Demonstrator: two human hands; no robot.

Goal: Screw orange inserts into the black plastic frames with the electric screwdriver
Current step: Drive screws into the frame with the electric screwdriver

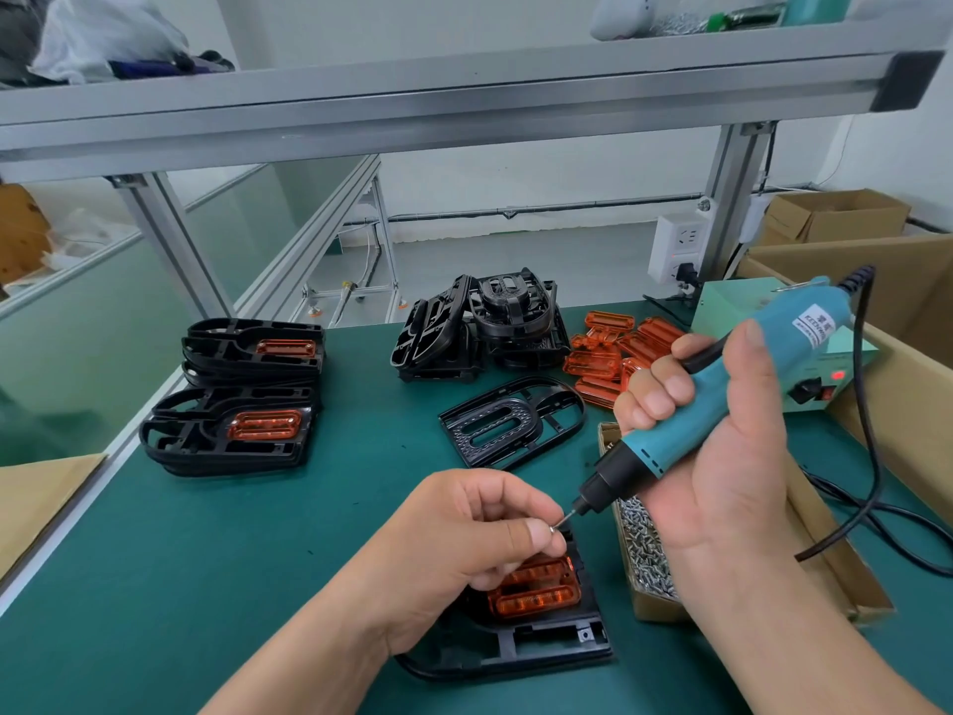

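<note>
A black plastic frame [546, 647] lies on the green mat near me, with an orange insert [536, 596] seated in it. My left hand [464, 549] hovers over the frame and pinches a small screw [552, 528] between thumb and forefinger. My right hand [722, 456] grips the teal electric screwdriver [717, 399], tilted down to the left, and its bit tip touches the screw. Part of the insert is hidden under my left hand.
A cardboard tray of screws [644, 554] sits right of the frame. Loose orange inserts [608, 353] and a heap of empty black frames [479, 322] lie at the back, one empty frame [515, 420] flat in the middle. Stacked finished frames [232, 405] stand left. The screwdriver's power box [815, 389] and cable [876, 508] are right.
</note>
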